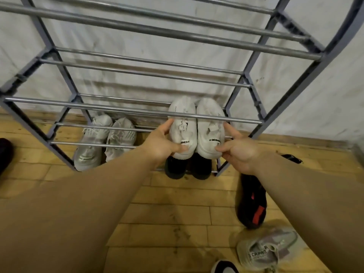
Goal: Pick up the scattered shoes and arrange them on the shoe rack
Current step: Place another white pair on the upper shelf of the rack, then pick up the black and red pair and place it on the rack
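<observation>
Worn wooden floorboards (177, 203) and a creased white sheet backdrop (137, 42) frame a grey shoe rack (137, 110) of round metal rails slotted into angular plastic side frames. A person reaches both bare arms into its right side, holding a pair of soft, rounded white knit sneakers with toes pointing at the backdrop and black-lettered tabs on the heels. The left hand (163, 142) grasps the left white sneaker (183, 127), thumb on the heel and fingers along its outer side. The right hand (240, 148) pinches the right white sneaker (209, 127) at heel and flank. The two sneakers touch side by side beneath a front rail; whether their soles rest on the rails cannot be told. Directly below them a pair of black shoes (175, 168) sits on the lowest tier, and to the left a pair of pale mesh trainers (92, 142) lies on the same tier. On the floor to the right lie a black shoe with a red patch (252, 201), a grey lace-up trainer (264, 249) on its side and, at the bottom edge, a black-and-white shoe (224, 267). A dark shoe (5, 152) shows at the far left.
</observation>
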The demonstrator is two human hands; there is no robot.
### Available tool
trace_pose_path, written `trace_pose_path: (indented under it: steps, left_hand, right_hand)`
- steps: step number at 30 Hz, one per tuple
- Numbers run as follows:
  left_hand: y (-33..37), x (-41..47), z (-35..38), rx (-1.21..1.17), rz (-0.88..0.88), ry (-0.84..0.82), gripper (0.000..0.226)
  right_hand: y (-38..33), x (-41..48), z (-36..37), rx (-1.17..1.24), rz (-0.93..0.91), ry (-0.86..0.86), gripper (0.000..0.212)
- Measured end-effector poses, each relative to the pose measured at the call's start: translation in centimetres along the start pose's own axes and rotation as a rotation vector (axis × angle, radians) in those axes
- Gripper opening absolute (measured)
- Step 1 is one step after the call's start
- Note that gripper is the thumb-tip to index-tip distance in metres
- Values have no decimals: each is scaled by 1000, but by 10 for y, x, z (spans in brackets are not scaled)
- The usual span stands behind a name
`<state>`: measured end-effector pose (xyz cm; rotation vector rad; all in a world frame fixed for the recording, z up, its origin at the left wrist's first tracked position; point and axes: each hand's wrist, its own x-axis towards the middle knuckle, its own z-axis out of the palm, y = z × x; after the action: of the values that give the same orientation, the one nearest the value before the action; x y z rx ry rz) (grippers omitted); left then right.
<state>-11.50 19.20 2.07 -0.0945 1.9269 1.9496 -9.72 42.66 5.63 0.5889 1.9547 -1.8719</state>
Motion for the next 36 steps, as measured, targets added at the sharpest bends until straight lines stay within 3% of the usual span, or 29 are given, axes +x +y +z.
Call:
trace_pose_path:
  steps: [3, 5, 9, 13, 20, 26, 28, 30, 33, 36]
  left_hand:
    - [-3, 6, 0, 324, 60, 30, 101]
    - [-7, 7, -5, 544, 24, 30, 117]
    - [-8, 6, -9, 778, -28, -17, 143]
    - [-7, 4, 2, 727, 47, 20, 130]
    - [-22, 0, 14, 555, 130, 118, 128]
    - [-28, -21, 24, 638, 170, 136, 125]
    - [-31, -40, 33, 721, 155, 191, 122]
    - [-35, -61, 43, 839, 154, 213, 117]
    - [-41, -88, 58, 958, 208, 293, 103]
    - [-43, -109, 78, 946, 196, 262, 92]
  right_hand:
    - [11, 8, 7, -219, -42, 160, 93]
    - [14, 4, 15, -340, -92, 228, 85]
    - [10, -3, 20, -478, -147, 209, 76]
    - [15, -7, 19, -755, -245, 198, 97]
    - [23, -8, 24, -938, -376, 359, 69]
    - [21, -30, 9, -1159, -482, 323, 54]
    - [13, -45, -6, -1302, -401, 231, 49]
    - [2, -59, -27, -1398, -171, 85, 50]
    - [-12, -82, -67, -1479, 180, -54, 80]
    - [-16, -101, -111, -1522, 295, -24, 96]
